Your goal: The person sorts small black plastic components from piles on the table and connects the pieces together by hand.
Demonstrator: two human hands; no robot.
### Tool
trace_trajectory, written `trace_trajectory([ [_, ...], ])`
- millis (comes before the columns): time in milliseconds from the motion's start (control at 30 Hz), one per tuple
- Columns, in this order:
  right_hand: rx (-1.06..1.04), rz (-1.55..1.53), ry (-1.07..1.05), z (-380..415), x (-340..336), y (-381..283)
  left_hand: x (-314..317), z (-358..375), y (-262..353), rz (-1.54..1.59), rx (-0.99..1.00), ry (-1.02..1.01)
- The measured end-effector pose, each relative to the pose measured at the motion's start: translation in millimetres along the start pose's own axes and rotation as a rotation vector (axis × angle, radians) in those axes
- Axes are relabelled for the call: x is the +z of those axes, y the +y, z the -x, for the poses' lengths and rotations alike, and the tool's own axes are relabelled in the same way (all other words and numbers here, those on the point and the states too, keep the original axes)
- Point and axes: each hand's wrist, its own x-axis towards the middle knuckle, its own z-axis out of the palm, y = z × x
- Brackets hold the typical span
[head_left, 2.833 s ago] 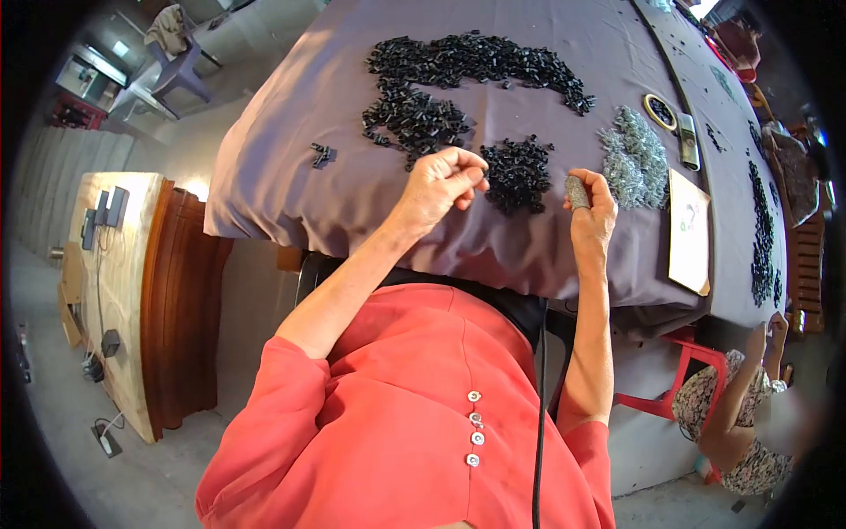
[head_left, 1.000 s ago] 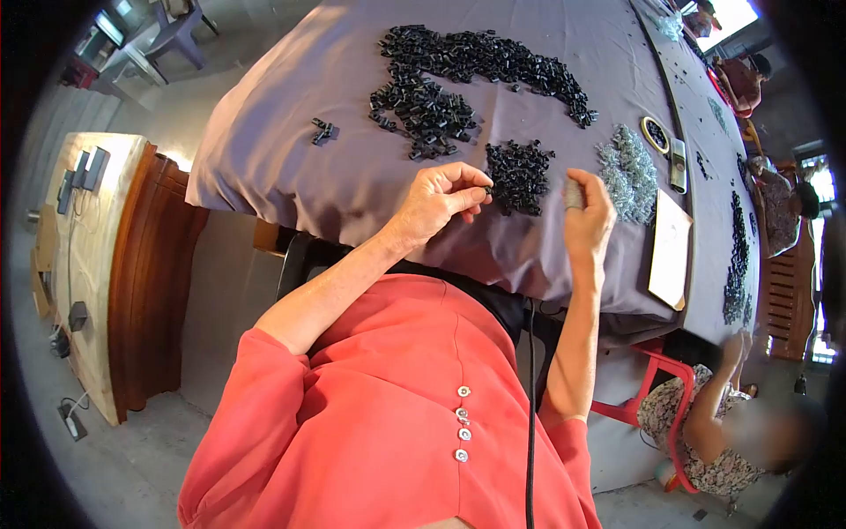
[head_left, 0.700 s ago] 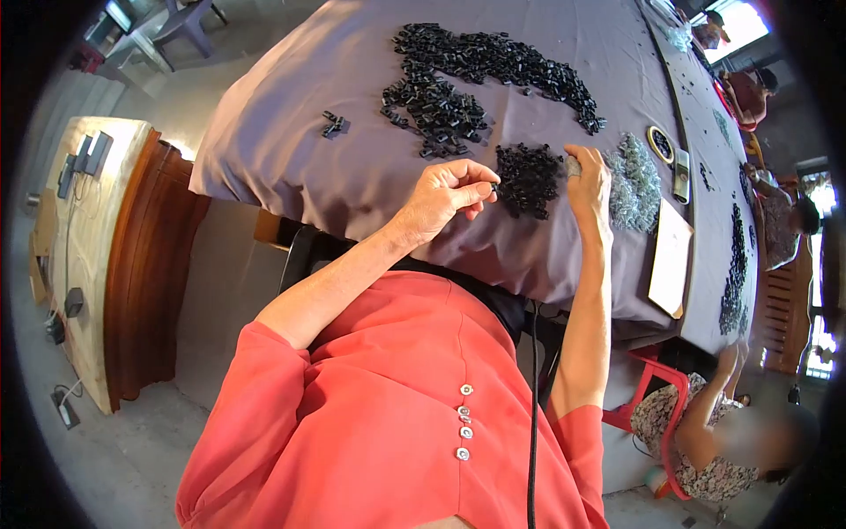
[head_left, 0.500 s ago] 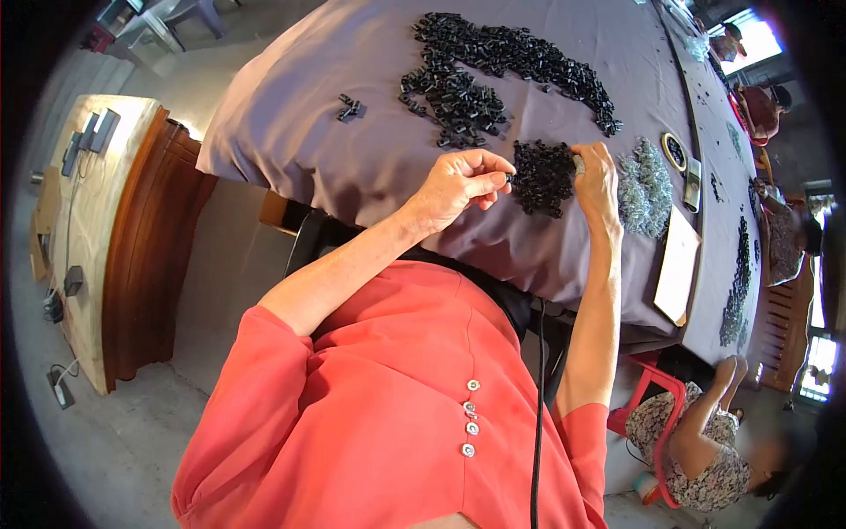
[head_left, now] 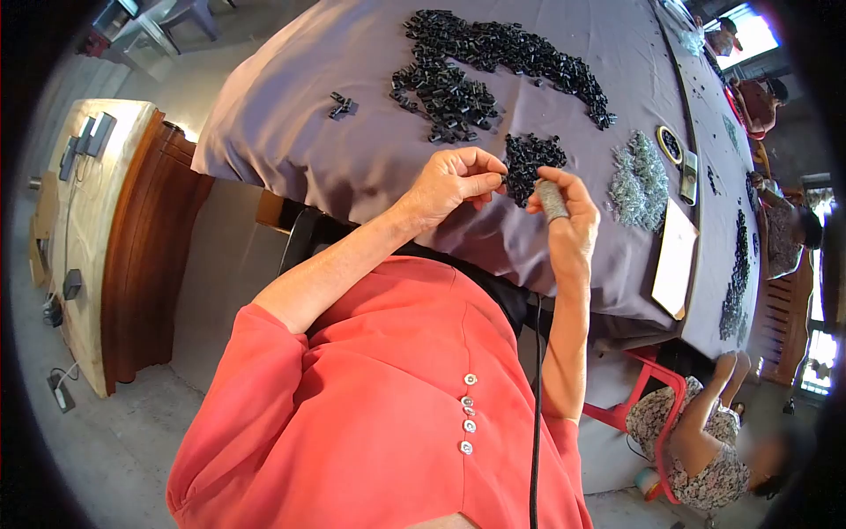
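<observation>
My left hand is closed in a pinch, thumb against index finger, on a small black part that is mostly hidden by the fingertips. To its right, my right hand has its fingers curled in and closed; whether something tiny sits between them I cannot make out. A grey wrap covers one of its digits. Just beyond both hands lies a small pile of black pieces on the grey-purple cloth. Farther back, a larger heap of short black tubular parts curves across the cloth.
Right of my hands are a pile of clear, shiny small pieces, a roll of tape, a metallic object and a white board. A person sits by a red chair. A wooden cabinet stands left.
My right hand has moved left from the far edge of the small pile, toward my left hand. My left hand keeps its pinch in nearly the same place.
</observation>
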Motion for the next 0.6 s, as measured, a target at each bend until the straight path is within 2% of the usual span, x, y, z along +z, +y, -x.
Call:
trace_trajectory([
  [100, 0.076, -0.016, -0.041, 2.8, 7.3, 3.1, -0.2, 0.1, -0.6, -0.014, 0.003, -0.009],
  [333, 0.038, -0.080, -0.024, 4.9, 8.4, 16.4, 3.3, 1.4, 0.3, -0.043, 0.015, -0.047],
  [433, 0.080, -0.248, -0.027, 4.9, 8.5, 18.5, 4.9, 1.6, 1.1, -0.071, 0.021, -0.058],
  [600, 0.116, -0.301, -0.041, 6.5, 15.5, 20.1, 3.3, 1.5, -1.6, -0.084, 0.026, -0.054],
])
